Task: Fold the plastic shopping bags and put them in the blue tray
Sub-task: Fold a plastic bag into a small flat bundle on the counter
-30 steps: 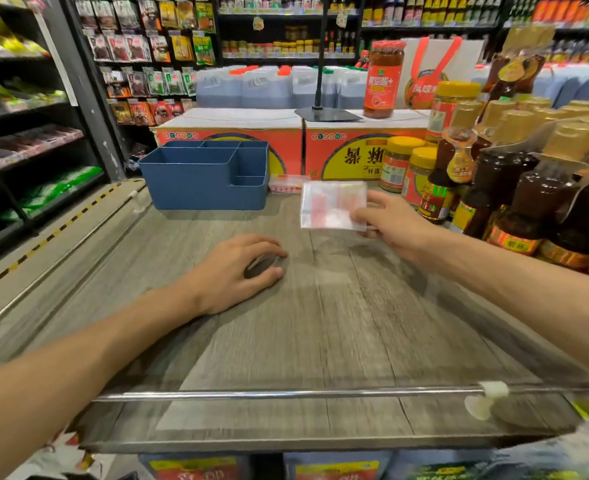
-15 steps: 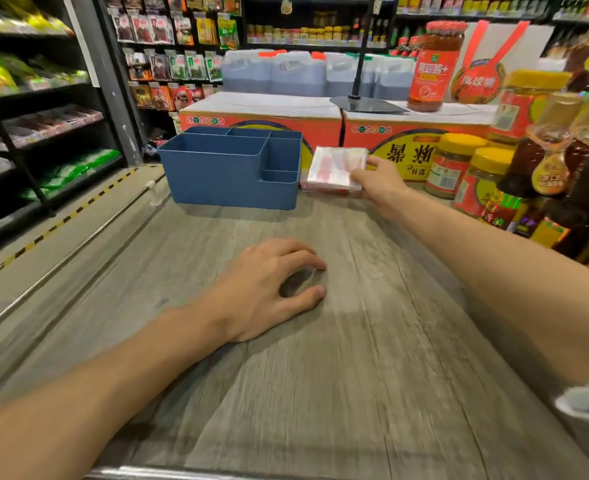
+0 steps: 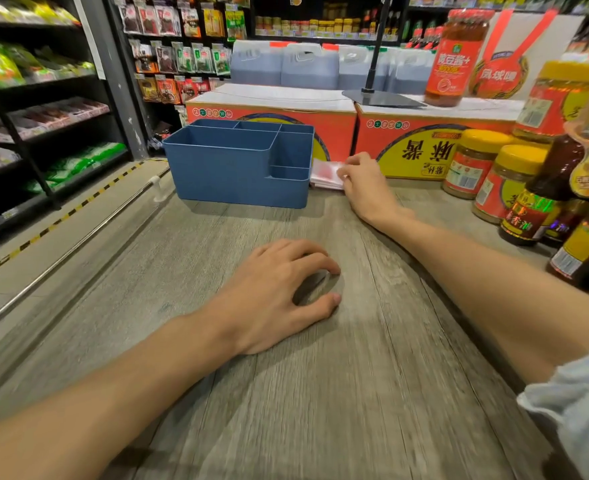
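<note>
Two hands on worktop, folded bag beside tray

Two bare hands are in view on the grey wood-grain worktop [image 3: 372, 393]. Left hand [image 3: 279, 296] rests palm-down at centre frame, fingers loosely curled with tips and thumb touching the surface, holding nothing. Right hand [image 3: 362, 181] reaches out to about 1 o'clock of the left hand, fingers bent onto the folded red-and-white plastic shopping bag [image 3: 326, 174]; fingertips cover the bag's right edge, and I cannot tell whether they pinch it or only press on it.

Folded bag lies flat on the worktop, just beside the right wall of the blue plastic compartment tray [image 3: 234, 178], at the tray's 3 o'clock, outside it. Whether bag and tray wall touch is unclear. Tray stands upright at 12 o'clock of the left hand, well apart from it; several open compartments visible, one large at front left, smaller ones at back and right. No contents can be made out from this angle.

Behind tray and bag: two orange-and-yellow printed cartons [image 3: 407, 147], with a tall red-labelled sauce jar [image 3: 454, 60] and a black flat stand base [image 3: 383, 98] on top. At 2 to 3 o'clock, yellow-lidded jars [image 3: 470, 164] and dark sauce bottles [image 3: 542, 202] crowd the worktop edge. Store shelves [image 3: 43, 109] of packaged goods at 9 to 10 o'clock. Light blue sleeve [image 3: 577, 403] at the lower right.
</note>
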